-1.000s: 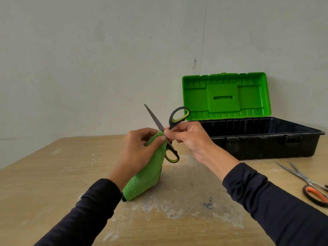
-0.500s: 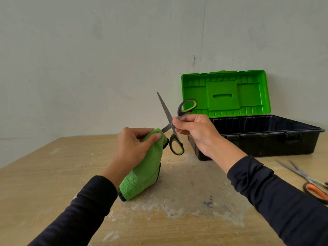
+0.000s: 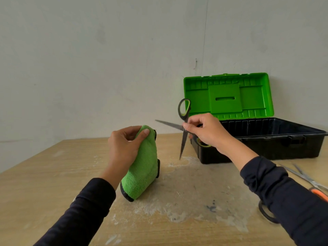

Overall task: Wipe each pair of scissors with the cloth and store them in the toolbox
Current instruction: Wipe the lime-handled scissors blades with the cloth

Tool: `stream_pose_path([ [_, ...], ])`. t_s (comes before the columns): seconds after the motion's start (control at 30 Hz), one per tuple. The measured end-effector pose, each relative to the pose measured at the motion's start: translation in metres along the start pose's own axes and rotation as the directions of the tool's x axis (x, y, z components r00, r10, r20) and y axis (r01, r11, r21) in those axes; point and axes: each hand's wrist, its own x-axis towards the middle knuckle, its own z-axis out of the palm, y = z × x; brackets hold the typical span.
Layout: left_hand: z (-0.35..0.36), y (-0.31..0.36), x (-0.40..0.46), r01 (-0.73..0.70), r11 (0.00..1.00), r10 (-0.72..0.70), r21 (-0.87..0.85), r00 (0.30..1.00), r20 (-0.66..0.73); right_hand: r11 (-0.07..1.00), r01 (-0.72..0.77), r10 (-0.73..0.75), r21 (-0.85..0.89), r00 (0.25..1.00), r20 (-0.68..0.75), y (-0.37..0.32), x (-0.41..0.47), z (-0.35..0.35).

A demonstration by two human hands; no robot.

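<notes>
Scissors (image 3: 184,128), black w/ green grips, blades spread wide, held in air by right hand (image 3: 207,132), fingers pinching near the pivot, just in front of toolbox's (image 3: 266,139) left end. Toolbox sits at tabletop's (image 3: 44,174) far right edge, green lid up, black tub; contents not visible. Left hand (image 3: 124,146) grips green cloth (image 3: 143,167), apart from blades. Orange-handled pair (image 3: 312,185) lies at right edge. No readable writing.

Both arms wear long, dark navy sleeves (image 3: 287,192), bunched at the wrists; the hands (image 3: 124,146) are bare.
</notes>
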Motion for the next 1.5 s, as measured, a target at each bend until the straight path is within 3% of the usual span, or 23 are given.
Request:
stream_pose_path([
  [0.1,0.000,-0.001,0.000,0.008,1.000,-0.008,-0.028,1.000,-0.022,0.966,0.099,-0.073,-0.240,0.990,0.117,-0.001,0.001,-0.008],
  [0.2,0.002,-0.002,-0.001,-0.009,1.000,0.009,-0.010,1.000,0.027,0.920,0.140,-0.090,-0.367,0.985,0.149,0.000,0.003,-0.008],
  [0.43,0.014,0.003,-0.014,-0.092,0.995,0.084,0.026,0.968,0.236,0.846,0.244,-0.216,-0.475,0.970,0.112,-0.007,0.002,0.000],
  [0.77,0.013,0.004,-0.013,-0.073,0.997,0.077,-0.026,0.969,0.236,0.810,0.264,-0.323,-0.524,0.946,-0.023,-0.010,0.007,-0.012],
  [1.0,0.020,0.005,-0.021,-0.117,0.993,0.120,-0.029,0.950,0.287,0.858,0.384,-0.372,-0.342,0.922,0.102,-0.018,0.003,0.015],
  [1.23,0.017,0.004,-0.018,-0.164,0.983,0.123,0.080,0.920,0.372,0.941,0.295,-0.289,-0.164,0.955,0.061,-0.012,0.002,0.019],
  [1.5,0.017,0.000,-0.015,-0.186,0.972,0.140,0.142,0.949,0.283,0.951,0.277,-0.268,-0.139,0.960,0.084,-0.015,-0.003,0.031],
])
